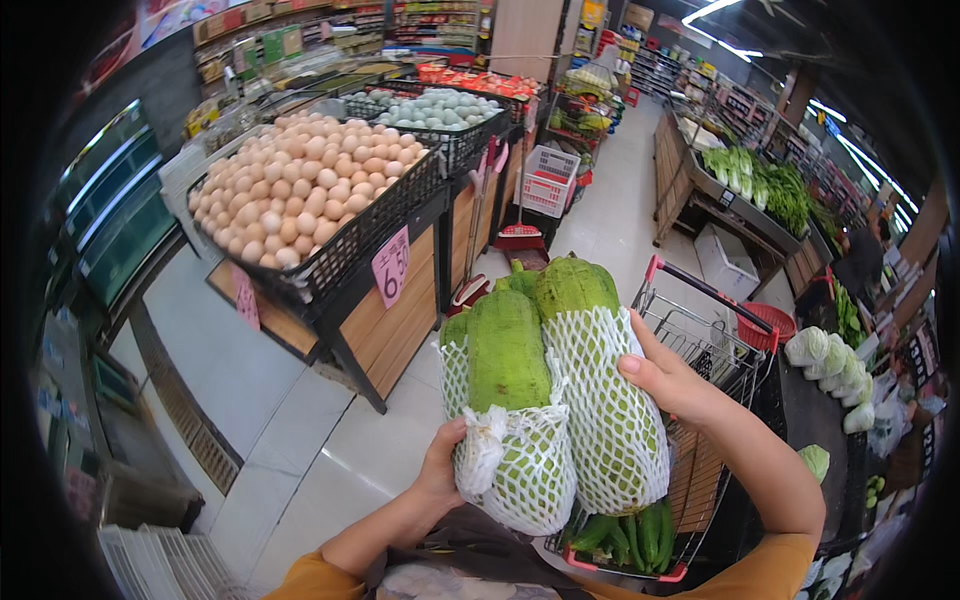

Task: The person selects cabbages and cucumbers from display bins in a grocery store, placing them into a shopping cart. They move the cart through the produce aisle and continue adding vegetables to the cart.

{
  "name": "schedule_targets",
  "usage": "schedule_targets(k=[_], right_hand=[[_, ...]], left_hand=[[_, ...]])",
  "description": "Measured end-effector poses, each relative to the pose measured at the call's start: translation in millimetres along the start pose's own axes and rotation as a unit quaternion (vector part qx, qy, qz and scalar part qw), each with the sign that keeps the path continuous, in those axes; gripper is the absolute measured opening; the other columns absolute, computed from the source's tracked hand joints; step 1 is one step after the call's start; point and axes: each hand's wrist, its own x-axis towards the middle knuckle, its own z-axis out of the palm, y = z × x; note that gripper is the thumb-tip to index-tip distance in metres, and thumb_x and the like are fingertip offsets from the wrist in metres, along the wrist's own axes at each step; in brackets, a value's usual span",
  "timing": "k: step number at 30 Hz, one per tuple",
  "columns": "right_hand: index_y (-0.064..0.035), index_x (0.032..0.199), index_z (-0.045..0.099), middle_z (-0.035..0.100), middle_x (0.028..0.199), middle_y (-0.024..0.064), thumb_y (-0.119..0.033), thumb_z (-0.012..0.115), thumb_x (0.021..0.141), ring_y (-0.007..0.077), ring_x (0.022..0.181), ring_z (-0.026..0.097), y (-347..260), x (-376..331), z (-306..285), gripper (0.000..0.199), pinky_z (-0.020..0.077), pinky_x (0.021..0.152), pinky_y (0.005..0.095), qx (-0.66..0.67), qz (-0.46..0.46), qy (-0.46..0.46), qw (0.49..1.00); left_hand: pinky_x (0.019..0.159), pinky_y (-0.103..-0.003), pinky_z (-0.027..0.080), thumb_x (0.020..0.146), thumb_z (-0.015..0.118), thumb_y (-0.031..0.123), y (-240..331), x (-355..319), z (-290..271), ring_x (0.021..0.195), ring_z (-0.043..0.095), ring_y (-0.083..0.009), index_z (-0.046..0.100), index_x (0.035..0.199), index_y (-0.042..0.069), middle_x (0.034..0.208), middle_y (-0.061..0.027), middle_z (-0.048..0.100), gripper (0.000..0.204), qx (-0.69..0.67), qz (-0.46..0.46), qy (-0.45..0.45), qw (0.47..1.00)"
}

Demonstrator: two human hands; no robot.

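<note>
Several large green gourds, gathered in a bundle before my chest, wear white foam net sleeves. My left hand [440, 462] closes on the left side of the front gourd [505, 355], beside its bunched netting; some of its fingers are hidden underneath. On the other side my right hand [668, 375] grips the right gourd [590, 375], thumb on top and fingers around its edge. More gourds show partly behind these two. Just beyond the bundle, to the right, stands a metal shopping cart [715, 345] with a dark handle. Long green vegetables [635, 538] lie in a basket below the gourds.
Brown eggs [300, 185] fill a black crate on a wooden stand at left, with pale eggs [440, 108] behind. A broom and red dustpan [520, 235] lean by the stand. Leafy greens [765, 185] line the right stall; cabbages [835, 365] sit nearer. A tiled aisle [615, 195] runs ahead.
</note>
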Motion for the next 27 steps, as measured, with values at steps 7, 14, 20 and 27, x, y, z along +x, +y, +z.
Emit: schedule_targets(k=[7,14,20,27], right_hand=[[0.0037,0.139,0.008,0.036,0.131,0.028,-0.056,0.055,0.076,0.0316,0.123,0.037,14,72,-57,0.099,0.0293,0.101,0.0358,-0.034,-0.007,0.08,0.996],[0.0039,0.139,0.007,0.033,0.133,0.0286,-0.055,0.053,0.078,0.032,0.125,0.034,19,166,-142,0.096,0.0277,0.101,0.0356,-0.022,0.039,0.112,0.993],[0.0034,0.139,0.006,0.032,0.134,0.028,-0.053,0.054,0.079,0.0304,0.125,0.034,40,237,-218,0.095,0.028,0.101,0.0359,-0.009,0.107,0.176,0.979],[0.0025,0.14,0.006,0.032,0.135,0.0249,-0.045,0.054,0.08,0.0276,0.124,0.035,83,319,-331,0.09,0.0282,0.101,0.0341,0.007,0.111,0.281,0.953]], left_hand=[[0.094,-0.038,0.041,0.078,0.048,0.046,38,118,4,0.105,0.054,-0.0287,0.043,0.123,-0.002,0.117,-0.0186,0.053,0.066,0.021,-0.049,-0.025,0.998],[0.092,-0.038,0.042,0.079,0.047,0.044,77,260,28,0.104,0.055,-0.0283,0.044,0.122,-0.003,0.116,-0.0182,0.054,0.064,0.039,-0.141,-0.025,0.989],[0.092,-0.037,0.043,0.082,0.045,0.042,71,403,33,0.102,0.056,-0.0267,0.046,0.12,-0.002,0.115,-0.0173,0.055,0.058,0.002,-0.185,-0.114,0.976],[0.087,-0.035,0.046,0.082,0.047,0.037,46,611,62,0.097,0.059,-0.0231,0.048,0.118,-0.004,0.111,-0.0154,0.057,0.054,-0.018,-0.263,-0.216,0.94]])
